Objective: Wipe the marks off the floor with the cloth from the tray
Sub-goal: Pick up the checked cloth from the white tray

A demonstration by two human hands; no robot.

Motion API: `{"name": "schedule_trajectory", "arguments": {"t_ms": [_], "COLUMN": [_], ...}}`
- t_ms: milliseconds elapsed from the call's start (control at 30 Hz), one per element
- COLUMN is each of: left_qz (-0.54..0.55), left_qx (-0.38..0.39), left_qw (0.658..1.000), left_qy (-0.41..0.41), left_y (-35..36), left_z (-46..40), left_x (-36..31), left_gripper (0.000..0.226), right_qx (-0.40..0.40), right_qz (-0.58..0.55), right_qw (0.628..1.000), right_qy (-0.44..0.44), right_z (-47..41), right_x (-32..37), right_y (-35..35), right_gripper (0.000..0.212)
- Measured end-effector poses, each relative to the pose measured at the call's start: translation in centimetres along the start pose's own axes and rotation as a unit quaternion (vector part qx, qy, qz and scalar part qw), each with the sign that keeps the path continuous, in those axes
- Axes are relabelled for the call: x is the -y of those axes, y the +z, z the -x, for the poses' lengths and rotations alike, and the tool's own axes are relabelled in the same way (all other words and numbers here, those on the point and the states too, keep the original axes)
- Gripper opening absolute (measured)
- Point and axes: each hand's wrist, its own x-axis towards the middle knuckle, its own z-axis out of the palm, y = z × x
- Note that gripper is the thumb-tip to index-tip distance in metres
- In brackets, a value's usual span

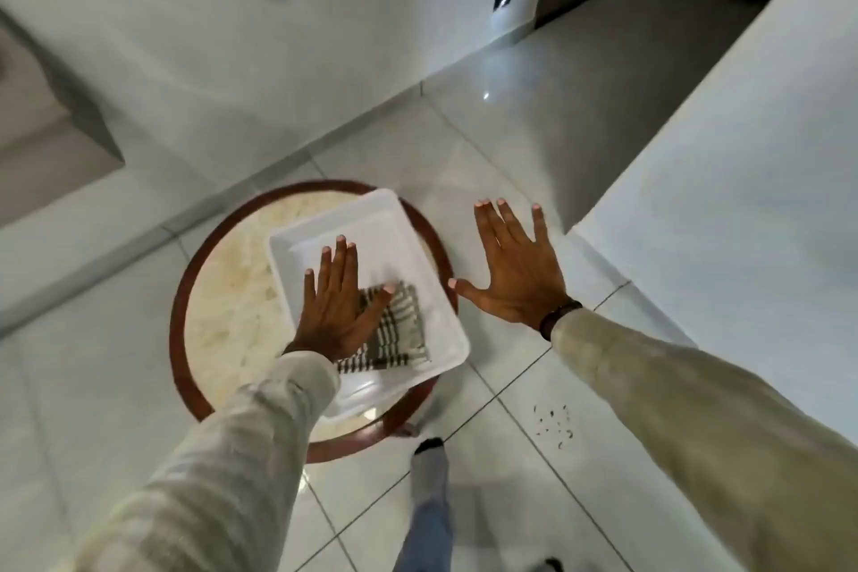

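Both hands are spread flat, fingers splayed, gripping nothing. The left hand (335, 304) hovers over a white rectangular plastic tray (436, 293) — whether it touches is impossible to tell — while the right hand (510, 274) hangs above bare pale glossy floor tiles (534, 144) beside it. In the tray lies one folded cloth, checked in dark and pale stripes (399, 330), partly hidden under the left hand. The tray sits on a round stone-topped side table with a reddish wooden rim (223, 293), and its near corner juts past the table's edge. A careless snatch at the cloth could likely tip or drag the tray off. One cluster of small dark marks (552, 425) waits on the floor, below the right forearm. Count: two hands, one tray, one cloth, one table.
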Motion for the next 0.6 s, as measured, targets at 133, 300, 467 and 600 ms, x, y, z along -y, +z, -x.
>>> {"name": "schedule_trajectory", "arguments": {"t_ms": [133, 300, 467, 600], "left_qz": [0.058, 0.117, 0.109, 0.285], "left_qx": [0.033, 0.007, -0.028, -0.034], "left_qw": [0.994, 0.972, 0.951, 0.884], "left_qy": [-0.083, -0.203, -0.289, -0.369], "left_y": [5.9, 11.3, 13.7, 13.0], "left_z": [-3.4, -5.6, -7.3, -8.0], "left_x": [5.3, 7.1, 7.5, 8.0], "left_gripper": [0.082, 0.056, 0.047, 0.049], "right_qx": [0.061, 0.123, 0.182, 0.222], "right_qz": [-0.053, -0.106, -0.159, -0.326], "right_qw": [0.994, 0.985, 0.964, 0.880], "right_qy": [-0.067, -0.060, 0.109, 0.264], "right_z": [-3.2, -4.4, -5.3, -6.4], "right_x": [5.2, 11.3, 13.4, 12.8], "right_y": [8.9, 16.5, 19.2, 18.9], "right_gripper": [0.103, 0.074, 0.075, 0.058]}}
